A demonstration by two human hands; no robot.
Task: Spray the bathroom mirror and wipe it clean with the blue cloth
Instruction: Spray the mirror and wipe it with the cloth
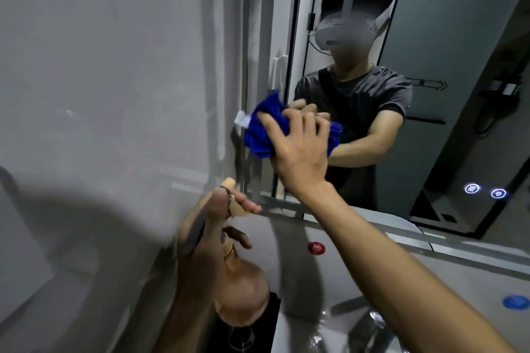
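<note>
There is a single view, from a wide-angle camera worn on the person's head, so no second view overlaps it. It looks forward and somewhat down, close to the mirror (pixel 430 37), which fills the upper right, while the grey wall (pixel 100 66) takes the left half. The frame is tilted, so the mirror's lower edge slants down to the right, and straight lines bow near the borders. Both forearms reach in from the bottom edge. The sink (pixel 329 309) lies directly beneath, probably very near the lens, though it is blurred.
</note>
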